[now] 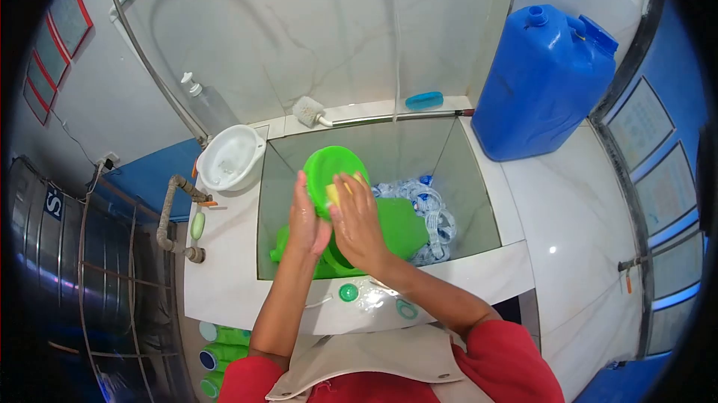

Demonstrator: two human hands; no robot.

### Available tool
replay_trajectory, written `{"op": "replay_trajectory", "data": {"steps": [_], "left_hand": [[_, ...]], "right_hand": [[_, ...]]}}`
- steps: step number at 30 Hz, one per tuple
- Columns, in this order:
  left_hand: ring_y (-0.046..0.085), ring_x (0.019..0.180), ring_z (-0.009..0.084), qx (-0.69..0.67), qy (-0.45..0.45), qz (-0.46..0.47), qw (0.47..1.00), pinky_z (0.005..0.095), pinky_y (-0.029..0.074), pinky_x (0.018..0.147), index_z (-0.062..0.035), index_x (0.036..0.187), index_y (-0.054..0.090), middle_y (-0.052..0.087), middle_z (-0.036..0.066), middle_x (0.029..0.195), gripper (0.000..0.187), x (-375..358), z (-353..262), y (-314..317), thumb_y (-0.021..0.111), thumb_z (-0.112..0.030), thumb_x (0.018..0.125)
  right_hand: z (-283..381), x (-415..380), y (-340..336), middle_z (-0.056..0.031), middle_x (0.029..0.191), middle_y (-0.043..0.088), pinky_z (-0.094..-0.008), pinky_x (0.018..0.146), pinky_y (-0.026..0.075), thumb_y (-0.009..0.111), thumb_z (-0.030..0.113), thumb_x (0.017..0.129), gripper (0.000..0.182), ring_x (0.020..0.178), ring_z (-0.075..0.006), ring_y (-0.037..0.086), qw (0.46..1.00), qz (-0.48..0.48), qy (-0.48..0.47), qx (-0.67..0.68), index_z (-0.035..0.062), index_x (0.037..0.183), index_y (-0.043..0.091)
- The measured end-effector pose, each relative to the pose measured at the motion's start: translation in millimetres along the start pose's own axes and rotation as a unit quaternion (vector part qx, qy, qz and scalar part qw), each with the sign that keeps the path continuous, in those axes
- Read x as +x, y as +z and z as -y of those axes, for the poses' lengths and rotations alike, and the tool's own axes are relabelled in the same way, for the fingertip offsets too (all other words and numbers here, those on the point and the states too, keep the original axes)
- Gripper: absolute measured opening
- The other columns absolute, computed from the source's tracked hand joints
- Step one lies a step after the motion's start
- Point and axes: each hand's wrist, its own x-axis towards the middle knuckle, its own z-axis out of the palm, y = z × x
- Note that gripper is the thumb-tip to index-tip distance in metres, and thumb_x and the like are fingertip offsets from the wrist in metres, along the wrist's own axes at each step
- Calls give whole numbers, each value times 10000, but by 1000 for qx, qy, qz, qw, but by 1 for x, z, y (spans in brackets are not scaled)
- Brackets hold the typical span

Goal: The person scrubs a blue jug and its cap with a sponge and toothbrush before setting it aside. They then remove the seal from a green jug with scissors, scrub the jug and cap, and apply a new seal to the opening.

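My left hand (307,220) grips the edge of a round bright green lid (329,165), tilted up over the sink (479,216). A yellow sponge (333,194) is pressed against the lid under the fingers of my right hand (357,225). Below my hands a large green plastic container (400,227) lies on its side in the sink, its opening partly hidden by my hands. To its right is a heap of white and blue ring-like pieces (440,225), too jumbled to name.
A white plastic basin (230,158) stands on the left ledge near a pump bottle (209,100) and green soap bar (197,225). A white-headed brush (308,111) and blue scrub brush (424,100) lie behind. A blue jerrycan (550,85) stands right; a green cap (348,292) lies in front.
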Motion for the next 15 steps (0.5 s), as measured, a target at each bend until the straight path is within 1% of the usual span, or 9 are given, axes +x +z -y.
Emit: {"op": "replay_trajectory", "data": {"steps": [1, 4, 5, 7, 8, 9, 11, 14, 15], "left_hand": [[522, 1157, 229, 3, -19, -39, 999, 386, 418, 999, -37, 1309, 432, 487, 120, 1309, 534, -4, 1, -3, 376, -452, 977], [519, 1162, 230, 60, -5, 49, 997, 384, 419, 1000, -39, 1330, 403, 482, 118, 1312, 555, -26, -16, -2, 385, -463, 973], [519, 1162, 230, 58, -4, 49, 997, 384, 419, 1000, -39, 1330, 403, 482, 118, 1312, 555, -29, -16, -10, 385, -463, 973], [495, 1176, 209, 88, 21, 24, 996, 354, 427, 990, -42, 1301, 415, 494, 115, 1268, 547, -24, -30, -21, 343, -482, 983], [495, 1176, 209, 88, 20, 26, 996, 354, 427, 990, -42, 1301, 415, 494, 115, 1268, 547, -28, -32, -20, 343, -482, 983], [501, 1162, 202, 76, 35, 19, 996, 345, 418, 994, -46, 1297, 419, 501, 103, 1256, 559, -35, -33, -18, 340, -499, 979], [507, 1147, 195, 60, 48, 6, 997, 336, 410, 998, -51, 1294, 423, 507, 90, 1245, 570, -44, -37, -22, 337, -516, 975], [511, 1121, 186, 122, 37, -10, 992, 333, 390, 1008, -41, 1332, 386, 490, 78, 1283, 643, -40, -39, -48, 343, -561, 957], [497, 1152, 191, 134, 85, -21, 987, 353, 392, 1005, -43, 1330, 374, 495, 88, 1272, 676, -35, -30, -61, 298, -595, 947]], "right_hand": [[14, 0, -1, -235, 1299, 432, -516, 1024, 316, 446, 180, 932, 375, 1226, -438, 384, 998, -2, -69, -5, -36, 1238, 467], [-7, 47, 4, -234, 1319, 421, -515, 1053, 274, 370, 213, 971, 386, 1242, -460, 359, 999, 1, -34, 43, -8, 1275, 458], [3, 34, 11, -234, 1319, 421, -515, 1053, 274, 370, 213, 971, 386, 1242, -460, 359, 999, 2, -35, 42, -8, 1275, 458], [42, 6, 32, -211, 1313, 442, -503, 1051, 281, 367, 222, 973, 360, 1245, -433, 375, 992, 28, -117, -24, 15, 1230, 512], [66, 2, 37, -190, 1234, 508, -502, 1000, 324, 372, 208, 964, 315, 1178, -413, 434, 987, -72, -138, 45, 28, 1137, 565], [53, 13, 42, -190, 1234, 508, -502, 1000, 324, 372, 208, 964, 315, 1178, -413, 434, 987, -74, -137, 43, 28, 1137, 565], [17, 42, 50, -181, 1114, 550, -517, 914, 351, 494, 157, 890, 255, 1082, -393, 473, 995, -48, -67, 48, 54, 1105, 583], [40, 28, 62, -158, 1047, 560, -481, 900, 364, 461, 126, 899, 200, 1046, -375, 467, 990, -66, -120, 26, 30, 1014, 593], [44, 27, 63, -158, 1047, 560, -481, 900, 364, 461, 126, 899, 200, 1046, -375, 467, 990, -66, -121, 24, 30, 1014, 593]]}}
